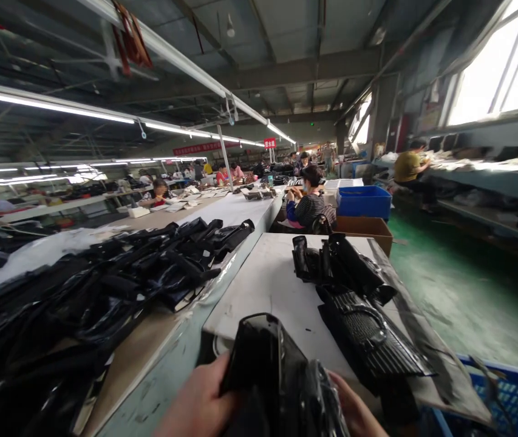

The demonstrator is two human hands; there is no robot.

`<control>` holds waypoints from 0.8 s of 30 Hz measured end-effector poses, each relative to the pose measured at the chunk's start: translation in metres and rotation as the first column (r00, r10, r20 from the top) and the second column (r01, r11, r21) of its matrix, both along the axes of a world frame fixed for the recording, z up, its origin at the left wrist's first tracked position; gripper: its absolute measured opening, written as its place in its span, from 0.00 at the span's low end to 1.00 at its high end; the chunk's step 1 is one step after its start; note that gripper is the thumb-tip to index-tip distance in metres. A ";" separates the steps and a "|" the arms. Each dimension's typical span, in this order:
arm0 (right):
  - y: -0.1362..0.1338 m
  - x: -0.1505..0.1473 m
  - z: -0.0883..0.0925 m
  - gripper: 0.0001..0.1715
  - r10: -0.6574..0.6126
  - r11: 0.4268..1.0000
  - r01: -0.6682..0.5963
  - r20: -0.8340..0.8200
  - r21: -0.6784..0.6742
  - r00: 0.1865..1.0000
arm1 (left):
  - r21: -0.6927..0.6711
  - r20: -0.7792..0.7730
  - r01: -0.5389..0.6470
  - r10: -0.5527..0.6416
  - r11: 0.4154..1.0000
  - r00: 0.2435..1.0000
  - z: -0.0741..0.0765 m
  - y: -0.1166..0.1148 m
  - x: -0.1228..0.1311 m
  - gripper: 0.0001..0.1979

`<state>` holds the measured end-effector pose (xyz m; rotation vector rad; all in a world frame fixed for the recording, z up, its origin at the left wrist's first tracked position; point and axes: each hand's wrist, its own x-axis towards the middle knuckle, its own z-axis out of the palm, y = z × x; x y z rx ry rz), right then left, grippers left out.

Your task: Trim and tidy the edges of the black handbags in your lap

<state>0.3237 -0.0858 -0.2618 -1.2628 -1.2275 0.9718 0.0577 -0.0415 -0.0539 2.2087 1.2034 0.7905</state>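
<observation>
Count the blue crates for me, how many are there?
2. The far blue crate stands up the aisle beside a seated person in stripes; the near blue crate is at the bottom right, beside the table. More may be hidden farther back.

Head view, forward-down along worktable (pixel 268 285) (wide, hall behind); hands close at bottom edge.

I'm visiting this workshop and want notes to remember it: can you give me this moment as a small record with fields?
Place: workshop hall, long tables, people seated at work
Left hand: grips the black glossy bag on its left side
Right hand: holds the bag's right side
White table: stack of black bags ahead of the hands
Further left: pile of black pieces
Lower right: blue crate
Ahead: seated person in striped top
</observation>
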 end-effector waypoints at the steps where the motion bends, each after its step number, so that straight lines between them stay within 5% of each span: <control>1: -0.001 0.001 -0.002 0.37 0.002 0.998 -0.008 -0.105 -0.062 0.994 | -0.068 -0.067 0.032 -0.036 0.997 0.997 0.003 0.003 0.002 0.06; 4: 0.000 0.018 0.015 0.30 -0.105 0.988 0.089 -0.126 -0.124 0.986 | -0.166 -0.255 0.047 -0.089 0.985 0.963 0.005 0.013 0.018 0.07; 8: 0.012 0.030 0.085 0.22 -0.275 0.961 0.274 0.031 0.024 0.961 | -0.190 -0.452 0.004 -0.091 0.982 0.888 -0.003 0.035 0.048 0.08; 13: 0.026 0.003 0.170 0.15 -0.193 0.953 0.075 0.397 0.294 0.898 | -0.181 -0.493 0.067 -0.149 0.981 0.857 0.017 0.047 0.066 0.09; 16: 0.029 -0.015 0.185 0.17 -0.154 0.958 -0.044 0.637 0.284 0.755 | -0.240 -0.510 0.125 -0.235 0.963 0.828 0.030 0.042 0.068 0.09; 20: 0.029 -0.024 0.179 0.18 -0.165 0.971 -0.048 0.805 0.233 0.571 | -0.319 -0.471 0.163 -0.305 0.934 0.828 0.031 0.035 0.070 0.10; 24: 0.026 -0.008 0.192 0.06 -0.107 0.975 -0.082 0.753 0.208 0.650 | -0.424 -0.338 0.247 -0.405 0.871 0.850 0.040 0.038 0.071 0.09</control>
